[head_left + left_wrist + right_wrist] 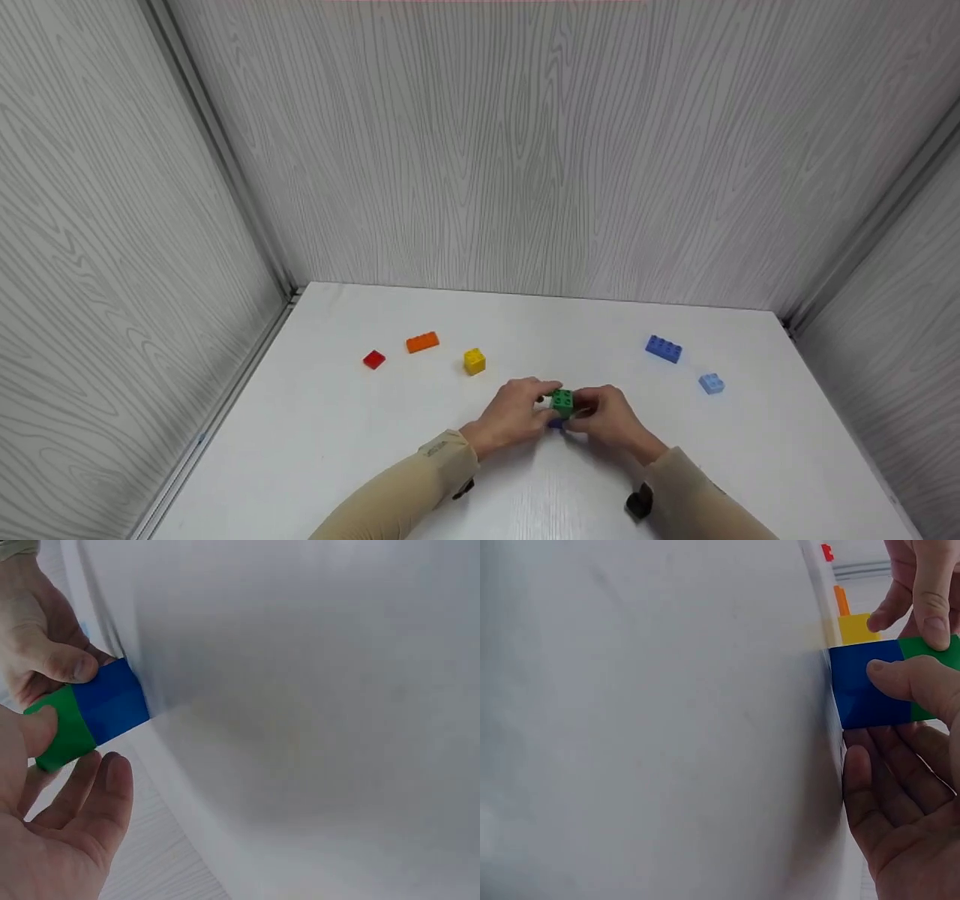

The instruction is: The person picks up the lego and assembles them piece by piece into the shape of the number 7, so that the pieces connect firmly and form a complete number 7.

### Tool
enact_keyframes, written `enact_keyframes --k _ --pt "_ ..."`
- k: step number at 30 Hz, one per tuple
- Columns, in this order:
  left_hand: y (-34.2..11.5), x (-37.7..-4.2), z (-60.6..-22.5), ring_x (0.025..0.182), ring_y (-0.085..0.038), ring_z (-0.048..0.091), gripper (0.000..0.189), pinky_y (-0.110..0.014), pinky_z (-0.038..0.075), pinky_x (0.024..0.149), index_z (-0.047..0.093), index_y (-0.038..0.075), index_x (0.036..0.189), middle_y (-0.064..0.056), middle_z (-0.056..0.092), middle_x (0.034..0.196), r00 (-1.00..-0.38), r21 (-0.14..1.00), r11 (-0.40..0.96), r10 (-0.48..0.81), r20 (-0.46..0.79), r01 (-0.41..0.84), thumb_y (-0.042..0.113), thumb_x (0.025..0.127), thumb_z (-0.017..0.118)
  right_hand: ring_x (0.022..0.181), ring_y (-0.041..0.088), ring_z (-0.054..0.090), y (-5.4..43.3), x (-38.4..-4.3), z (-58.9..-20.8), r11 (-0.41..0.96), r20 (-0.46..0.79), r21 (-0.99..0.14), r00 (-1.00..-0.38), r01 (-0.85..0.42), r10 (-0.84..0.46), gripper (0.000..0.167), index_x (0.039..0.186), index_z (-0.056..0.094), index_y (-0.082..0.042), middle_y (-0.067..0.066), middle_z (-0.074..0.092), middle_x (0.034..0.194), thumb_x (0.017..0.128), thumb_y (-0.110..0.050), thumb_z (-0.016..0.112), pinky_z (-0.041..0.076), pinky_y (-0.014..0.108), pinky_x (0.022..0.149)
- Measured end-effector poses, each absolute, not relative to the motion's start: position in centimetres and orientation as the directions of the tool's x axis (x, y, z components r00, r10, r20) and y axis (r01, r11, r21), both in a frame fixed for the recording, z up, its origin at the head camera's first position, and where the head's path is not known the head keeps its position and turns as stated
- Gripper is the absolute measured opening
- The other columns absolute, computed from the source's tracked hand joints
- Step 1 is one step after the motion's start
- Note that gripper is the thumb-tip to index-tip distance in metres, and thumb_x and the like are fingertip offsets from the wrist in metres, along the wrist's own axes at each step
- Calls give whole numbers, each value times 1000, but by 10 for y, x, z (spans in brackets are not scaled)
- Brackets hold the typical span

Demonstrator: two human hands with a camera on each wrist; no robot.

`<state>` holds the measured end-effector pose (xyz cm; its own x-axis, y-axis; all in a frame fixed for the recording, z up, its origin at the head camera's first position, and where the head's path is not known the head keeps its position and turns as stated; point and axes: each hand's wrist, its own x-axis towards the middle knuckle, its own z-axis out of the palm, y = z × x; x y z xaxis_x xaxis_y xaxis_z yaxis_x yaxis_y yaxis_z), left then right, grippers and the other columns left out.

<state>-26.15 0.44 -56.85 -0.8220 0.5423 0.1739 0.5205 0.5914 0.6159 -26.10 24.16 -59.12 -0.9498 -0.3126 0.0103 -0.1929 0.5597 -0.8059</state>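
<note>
A green building block with studs on top sits flush on a blue block, the two standing upright on the white table. My left hand pinches the green block between thumb and fingers. From the other side my right hand grips the blue block, its thumb flat against one face and fingers behind. In the head view the hands hide most of the blue block.
A yellow block, an orange block and a small red piece lie to the left. Farther right are a long blue block and a light blue block. Grey wood-grain panels stand around the table.
</note>
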Motion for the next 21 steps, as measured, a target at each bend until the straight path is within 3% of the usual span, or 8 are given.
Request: enact_keyframes --k 3,12,21 --pt "-4 -261 -569 118 -20 76 44 -36 65 104 73 16 150 -5 80 135 -844 628 613 518 139 480 26 108 77 98 17 75 241 -261 -591 565 9 -803 -952 -190 -307 31 118 86 -13 4 85 109 88 -8 91 61 22 87" --pt "-35 -261 -577 122 -27 76 40 -45 64 108 77 9 142 -9 80 138 -885 698 611 460 71 373 30 108 76 102 18 71 242 -258 -590 592 -72 -801 -966 -92 -248 37 125 85 -14 3 82 115 89 -11 92 61 33 94" --pt "-57 -271 -580 122 -30 75 34 -51 63 110 79 7 135 -11 81 132 -932 734 612 352 82 296 28 108 75 103 18 74 244 -258 -592 555 -10 -817 -958 -157 -286 42 127 83 -10 7 84 117 87 -13 95 58 22 88"
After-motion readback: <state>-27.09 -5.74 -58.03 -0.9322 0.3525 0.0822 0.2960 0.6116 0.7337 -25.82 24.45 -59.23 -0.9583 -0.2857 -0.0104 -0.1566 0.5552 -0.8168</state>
